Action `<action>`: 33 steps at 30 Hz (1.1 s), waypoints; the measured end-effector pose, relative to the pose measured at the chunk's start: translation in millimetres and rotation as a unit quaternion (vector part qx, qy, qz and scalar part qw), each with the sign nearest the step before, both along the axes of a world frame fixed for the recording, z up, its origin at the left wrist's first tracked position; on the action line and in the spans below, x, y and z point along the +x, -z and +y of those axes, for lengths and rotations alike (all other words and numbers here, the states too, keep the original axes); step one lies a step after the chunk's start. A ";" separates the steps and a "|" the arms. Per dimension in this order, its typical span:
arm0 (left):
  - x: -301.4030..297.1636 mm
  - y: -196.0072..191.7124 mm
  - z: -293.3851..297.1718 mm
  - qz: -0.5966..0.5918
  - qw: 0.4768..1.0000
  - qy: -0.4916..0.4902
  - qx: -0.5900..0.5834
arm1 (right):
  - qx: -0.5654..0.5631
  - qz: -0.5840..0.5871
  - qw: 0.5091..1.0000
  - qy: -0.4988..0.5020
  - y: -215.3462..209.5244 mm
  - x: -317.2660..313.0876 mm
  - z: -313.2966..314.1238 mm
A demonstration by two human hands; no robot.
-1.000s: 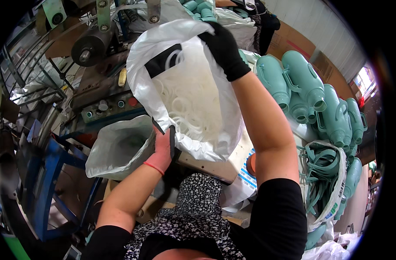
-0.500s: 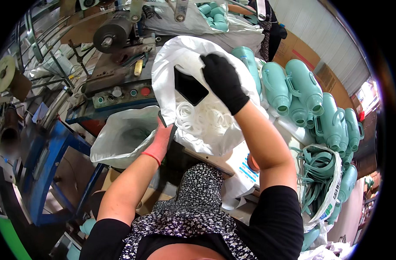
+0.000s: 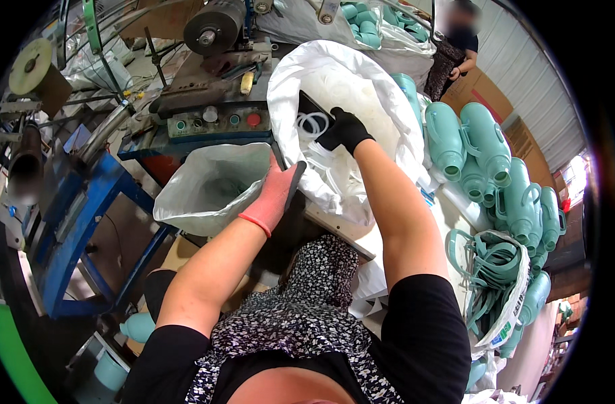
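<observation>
My right hand (image 3: 348, 132), in a black glove, reaches into a large white bag (image 3: 285, 82). Its thumb and fingers close around the edge of some white plastic rings (image 3: 312, 124). More rings lie below the hand, against the bag's near wall. Behind the raised rings shows part of a black phone (image 3: 313, 104); the rest of it is hidden. My left hand (image 3: 278, 191), in a pink glove with dark fingers and palm, stands between the large bag and a smaller white bag (image 3: 186, 192). Its thumb is spread away from the fingers, whose tips are partly hidden.
At left stand a machine with a button panel (image 3: 216, 124) and a blue metal frame (image 3: 85, 229). Teal bottle shells (image 3: 481, 138) with handles pile at right, beside a bag of teal handles (image 3: 489, 259). Another person (image 3: 454, 50) stands at the far right.
My right hand has come down and closed at the rings, which now cover part of the phone. My left thumb has swung away from the bag's edge. The view has shifted.
</observation>
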State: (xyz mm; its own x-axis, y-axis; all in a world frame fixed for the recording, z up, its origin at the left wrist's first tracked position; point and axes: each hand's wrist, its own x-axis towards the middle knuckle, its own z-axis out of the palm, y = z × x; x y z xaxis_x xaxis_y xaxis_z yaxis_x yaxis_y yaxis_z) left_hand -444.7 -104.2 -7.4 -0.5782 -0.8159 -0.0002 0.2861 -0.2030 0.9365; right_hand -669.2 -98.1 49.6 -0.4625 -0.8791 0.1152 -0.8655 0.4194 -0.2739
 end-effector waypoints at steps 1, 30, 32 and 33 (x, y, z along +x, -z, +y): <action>3.2 -4.5 -0.8 -0.007 1.000 0.008 0.018 | -0.023 -0.055 0.998 -0.027 -1.8 -8.8 -1.6; 157.0 64.7 -25.6 -0.208 0.959 0.008 -0.192 | -0.269 -0.407 0.848 -0.207 -26.4 114.1 -47.4; 228.5 48.2 -9.4 -0.263 0.940 -0.057 -0.209 | -0.207 -0.529 0.811 -0.142 -8.6 144.7 -96.7; 262.3 31.2 2.0 -0.271 0.934 -0.097 -0.211 | -0.228 -0.530 0.800 -0.162 3.0 156.4 -113.7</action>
State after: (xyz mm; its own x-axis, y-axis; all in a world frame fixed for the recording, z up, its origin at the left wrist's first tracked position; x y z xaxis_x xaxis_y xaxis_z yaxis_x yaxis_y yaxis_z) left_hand -182.4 -102.2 -38.6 -0.4273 -0.8991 0.0952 -0.2597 0.2229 0.9396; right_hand -512.8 -211.8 46.7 -0.2690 -0.9509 0.1529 -0.0887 -0.1336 -0.9871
